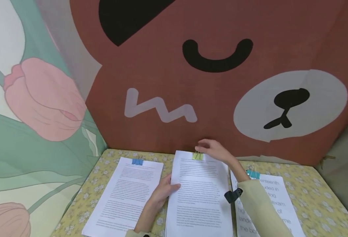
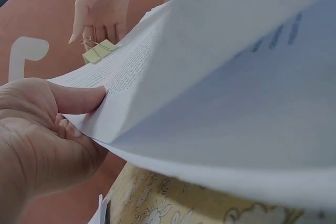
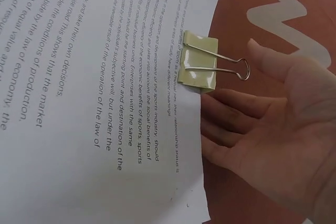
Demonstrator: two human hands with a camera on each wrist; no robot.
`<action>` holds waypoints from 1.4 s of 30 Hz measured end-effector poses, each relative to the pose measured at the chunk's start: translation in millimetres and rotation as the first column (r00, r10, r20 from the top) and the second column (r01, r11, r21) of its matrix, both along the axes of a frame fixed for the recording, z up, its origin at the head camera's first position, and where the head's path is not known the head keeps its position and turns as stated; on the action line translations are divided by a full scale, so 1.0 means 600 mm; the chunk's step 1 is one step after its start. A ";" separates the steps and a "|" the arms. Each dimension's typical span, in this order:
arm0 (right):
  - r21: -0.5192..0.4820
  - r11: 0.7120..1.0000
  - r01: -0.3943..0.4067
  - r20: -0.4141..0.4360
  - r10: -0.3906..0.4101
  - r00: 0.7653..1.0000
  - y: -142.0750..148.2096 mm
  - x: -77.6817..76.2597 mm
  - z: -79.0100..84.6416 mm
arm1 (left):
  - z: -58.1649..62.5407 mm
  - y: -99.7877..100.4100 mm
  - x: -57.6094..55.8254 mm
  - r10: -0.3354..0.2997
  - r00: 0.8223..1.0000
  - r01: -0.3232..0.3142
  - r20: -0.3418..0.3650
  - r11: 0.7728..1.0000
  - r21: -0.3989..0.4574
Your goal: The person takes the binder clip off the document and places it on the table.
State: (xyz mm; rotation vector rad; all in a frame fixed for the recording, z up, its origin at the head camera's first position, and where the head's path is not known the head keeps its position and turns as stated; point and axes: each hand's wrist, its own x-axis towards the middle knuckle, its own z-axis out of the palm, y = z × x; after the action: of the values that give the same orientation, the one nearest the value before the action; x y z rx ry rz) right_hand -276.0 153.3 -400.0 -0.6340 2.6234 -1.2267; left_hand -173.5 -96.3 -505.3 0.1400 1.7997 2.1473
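The middle stack of printed sheets (image 1: pixel 199 197) carries a pale yellow-green binder clip (image 3: pixel 199 61) at its top edge. My left hand (image 1: pixel 162 191) grips this stack by its left edge, thumb on the printed face and fingers beneath, and the stack bends in the left wrist view. At the top edge is my right hand (image 1: pixel 216 151), beside the clip. In the right wrist view its thumb stands apart from the clip's wire handles, and its fingers extend to the paper's edge just below the clip, their tips partly hidden behind the sheets.
To the left lies another paper stack (image 1: pixel 123 194) with a blue binder clip (image 1: pixel 137 161). On the right, a large-print stack (image 1: pixel 276 204) bears a teal clip (image 1: pixel 253 174), partly covered by my right sleeve. A yellow floral cloth (image 1: pixel 313 200) covers the table, against a bear-patterned backdrop (image 1: pixel 162 138).
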 end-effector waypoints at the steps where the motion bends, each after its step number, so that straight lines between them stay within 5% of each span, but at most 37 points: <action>1: 0.002 1.000 -0.012 0.022 0.012 1.000 0.000 -0.002 0.000 | 0.000 0.000 0.000 -0.001 1.000 0.001 0.002 1.000 0.002; 5: 0.011 0.998 -0.067 0.057 0.066 0.996 0.002 -0.009 -0.003 | 0.001 0.002 0.000 -0.011 1.000 0.011 -0.004 1.000 -0.002; 17: 0.001 0.998 -0.065 0.039 0.065 0.997 0.005 -0.017 -0.012 | -0.001 0.000 0.001 -0.033 0.999 0.033 0.016 0.999 -0.010; 28: -0.017 1.000 0.016 -0.026 -0.016 1.000 -0.001 -0.021 -0.014 | 0.002 -0.004 -0.003 -0.107 0.992 0.109 0.072 0.994 -0.025; 42: -0.187 0.976 0.110 -0.124 -0.134 0.983 0.005 -0.017 -0.001 | 0.001 -0.008 -0.003 -0.120 0.991 0.123 0.061 0.991 -0.053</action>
State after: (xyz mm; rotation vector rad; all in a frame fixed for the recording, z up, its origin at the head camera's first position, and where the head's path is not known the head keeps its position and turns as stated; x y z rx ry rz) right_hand -286.0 156.2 -400.9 -0.6132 2.7187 -1.5221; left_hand -175.0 -101.1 -504.9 0.1676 1.7701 1.9949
